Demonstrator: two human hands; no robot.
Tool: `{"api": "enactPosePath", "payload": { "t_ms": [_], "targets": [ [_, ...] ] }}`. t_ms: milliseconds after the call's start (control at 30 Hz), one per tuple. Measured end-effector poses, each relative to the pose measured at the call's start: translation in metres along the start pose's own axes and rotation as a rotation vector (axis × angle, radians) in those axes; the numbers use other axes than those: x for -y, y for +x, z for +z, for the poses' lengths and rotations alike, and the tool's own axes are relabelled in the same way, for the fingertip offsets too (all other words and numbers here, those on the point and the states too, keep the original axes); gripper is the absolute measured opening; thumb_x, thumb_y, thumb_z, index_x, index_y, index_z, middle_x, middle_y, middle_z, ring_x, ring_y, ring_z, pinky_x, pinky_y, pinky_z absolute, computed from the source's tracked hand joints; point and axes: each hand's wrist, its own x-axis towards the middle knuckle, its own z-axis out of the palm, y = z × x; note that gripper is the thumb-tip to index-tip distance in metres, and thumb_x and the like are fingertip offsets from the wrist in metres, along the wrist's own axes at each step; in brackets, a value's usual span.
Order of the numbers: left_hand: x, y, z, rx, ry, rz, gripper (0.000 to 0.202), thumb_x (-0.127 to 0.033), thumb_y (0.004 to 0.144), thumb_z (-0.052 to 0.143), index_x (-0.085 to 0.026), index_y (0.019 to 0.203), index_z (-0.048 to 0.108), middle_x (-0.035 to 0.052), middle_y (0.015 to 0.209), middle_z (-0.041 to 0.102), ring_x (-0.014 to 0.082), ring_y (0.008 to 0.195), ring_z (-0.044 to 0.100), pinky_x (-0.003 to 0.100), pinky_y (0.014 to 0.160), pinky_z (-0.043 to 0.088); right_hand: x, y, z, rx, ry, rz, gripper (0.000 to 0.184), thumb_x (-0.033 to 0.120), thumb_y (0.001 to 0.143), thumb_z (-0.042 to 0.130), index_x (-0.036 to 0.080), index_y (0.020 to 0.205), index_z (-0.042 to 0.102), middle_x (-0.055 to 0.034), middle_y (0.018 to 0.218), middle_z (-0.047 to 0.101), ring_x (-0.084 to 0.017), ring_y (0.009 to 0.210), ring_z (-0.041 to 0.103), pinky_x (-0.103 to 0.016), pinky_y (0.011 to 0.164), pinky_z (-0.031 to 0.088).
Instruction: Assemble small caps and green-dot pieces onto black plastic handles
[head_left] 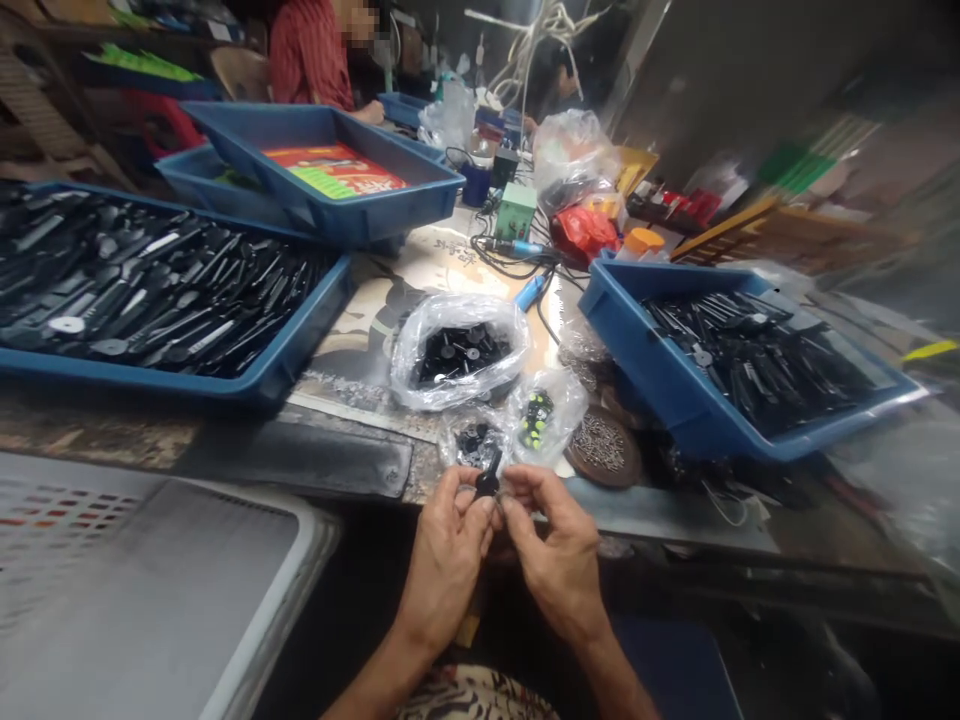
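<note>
Close to the bench's front edge, my left hand (455, 540) pinches a small black plastic part (487, 484) with a round end and a narrow stem pointing up. My right hand (551, 535) meets it from the other side, thumb and fingertips pressed together; whatever lies between them is too small to make out. Just beyond my fingers sit a small clear bag of black pieces (474, 440) and another bag of black and yellow-green pieces (537, 418). Behind them stands a larger plastic bag (405, 365) filled with black parts. A round dish of small metal pins or screws (600, 445) is at the right.
A blue tray (300, 335) of long black parts fills the left, and another blue tray (637, 370) stands right. Stacked blue trays (360, 215), a green box (517, 212) with cables and a red bag (585, 232) are behind. A white crate (300, 560) is lower left. A person in red (311, 55) sits opposite.
</note>
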Motion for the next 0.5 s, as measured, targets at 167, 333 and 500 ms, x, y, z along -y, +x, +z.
{"api": "enactPosePath", "payload": {
  "t_ms": [167,333,500],
  "targets": [
    [0.007,0.001,-0.002,-0.092,0.228,0.135,0.016,-0.022,0.085,0.046,-0.019,0.1,0.05,-0.0006,0.077,0.058,0.012,0.067,0.056,0.022,0.066,0.045,-0.003,-0.002,0.008,-0.003,-0.054,-0.027,0.014,0.009,0.081,0.051,0.018,0.091,0.054,0.0011,0.074,0.06,-0.01,0.065,0.059,-0.017,0.061,0.049],
    [0.01,0.0,-0.004,-0.081,0.387,0.268,0.016,-0.015,0.087,0.039,-0.019,0.098,0.051,0.0035,0.089,0.064,0.0145,0.079,0.062,0.024,0.074,0.045,-0.002,-0.003,0.007,0.02,-0.075,-0.038,0.01,0.009,0.081,0.049,0.018,0.087,0.052,0.0019,0.071,0.057,-0.009,0.061,0.056,-0.017,0.058,0.046],
    [0.016,0.0,-0.004,-0.089,0.567,0.411,0.019,-0.014,0.087,0.037,-0.018,0.099,0.051,0.0051,0.084,0.064,0.0172,0.078,0.063,0.026,0.071,0.046,-0.004,-0.005,0.008,-0.017,-0.091,-0.028,0.01,0.009,0.081,0.049,0.019,0.083,0.049,0.0031,0.069,0.053,-0.009,0.058,0.053,-0.018,0.056,0.044]
  ]
}}
